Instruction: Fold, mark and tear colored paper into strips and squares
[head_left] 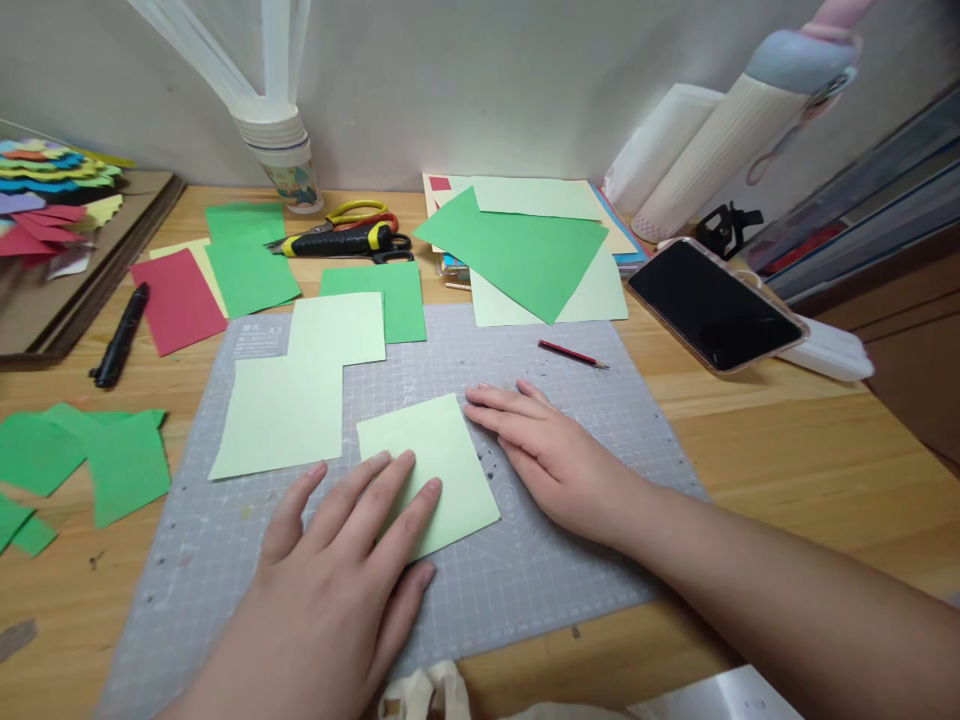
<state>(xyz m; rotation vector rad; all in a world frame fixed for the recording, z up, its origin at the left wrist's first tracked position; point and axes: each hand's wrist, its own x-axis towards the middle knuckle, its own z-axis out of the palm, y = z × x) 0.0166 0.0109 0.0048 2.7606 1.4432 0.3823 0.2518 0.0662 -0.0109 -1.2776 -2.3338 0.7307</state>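
Note:
A pale green square of paper (pixel 442 450) lies near the middle of a grey cutting mat (pixel 540 580). My left hand (pixel 337 570) rests flat on the paper's near left corner, fingers stretched out. My right hand (pixel 551 455) lies flat on the mat, its fingertips touching the paper's right edge. Neither hand holds anything. Two more pale green sheets (pixel 281 410) (pixel 337 328) lie on the mat to the left and behind.
A red pencil (pixel 574 353) lies on the mat's far right. Scissors (pixel 341 238), green and red sheets (pixel 517 255) (pixel 176 300), a black marker (pixel 120 335), a phone (pixel 712 305), green scraps (pixel 90 455) and a tray of coloured cut-outs (pixel 52 200) surround the mat.

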